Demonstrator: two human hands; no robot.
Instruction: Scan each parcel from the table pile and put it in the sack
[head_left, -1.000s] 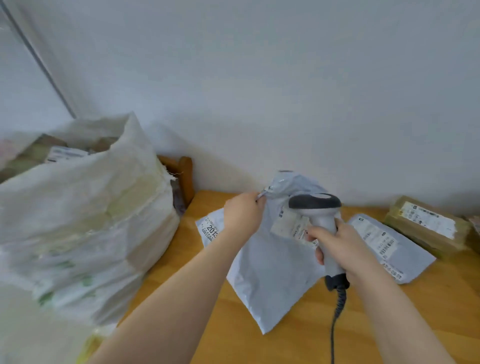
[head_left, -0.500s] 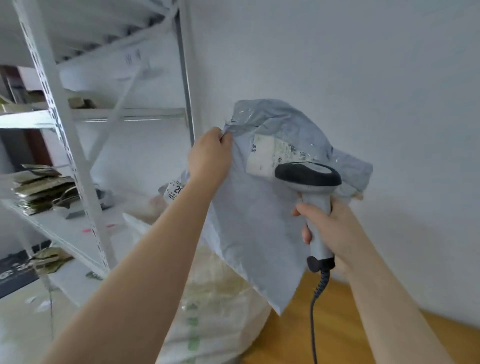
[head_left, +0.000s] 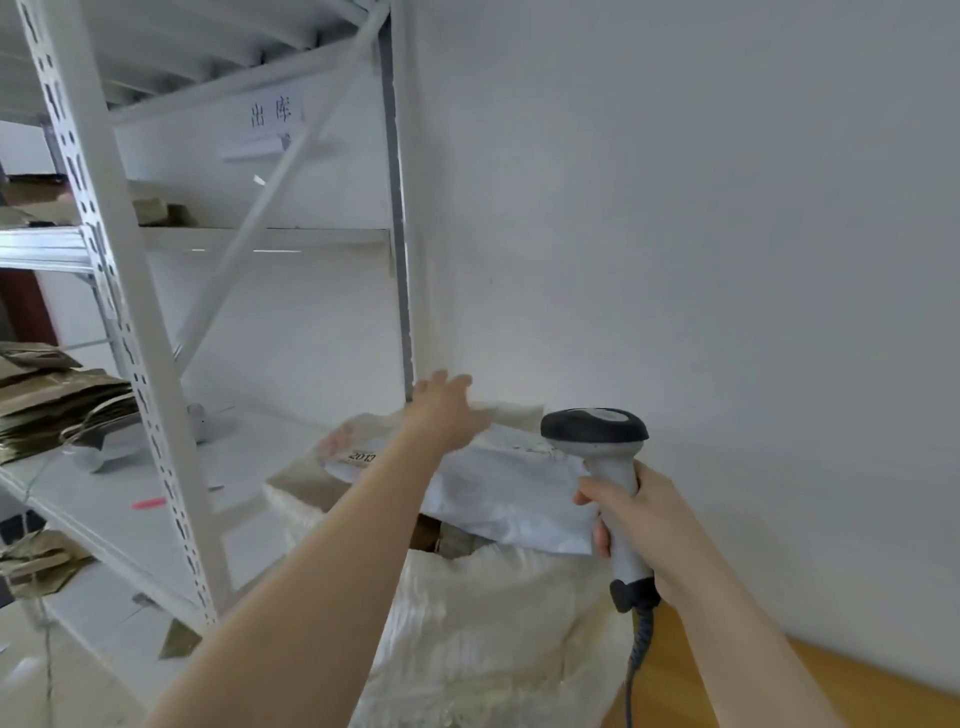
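Head view: the grey poly mailer (head_left: 509, 493) lies flat across the open mouth of the white woven sack (head_left: 467, 623), its near corner at the rim, just beside the barcode scanner (head_left: 595, 431). The left hand (head_left: 447, 410) hovers over the mailer's far end with fingers (head_left: 441, 379) spread and straight, holding nothing; whether the palm touches it I cannot tell. The right hand (head_left: 654, 525) grips the scanner's handle, fingers curled round it, cable hanging below.

This looks like the drop-off step, nearly complete. To finish it well, nudge the mailer deeper so it cannot slide off the rim, and keep the cable clear of the sack.

Counted:
- one sack
- one scanner
- one grey mailer
- one white labelled parcel (head_left: 353, 460) partly beneath the mailer
- brown parcels below, number unclear

A corner of the wooden bench (head_left: 831, 691) shows at right, and a white shelving rack (head_left: 119, 291) stands at left.
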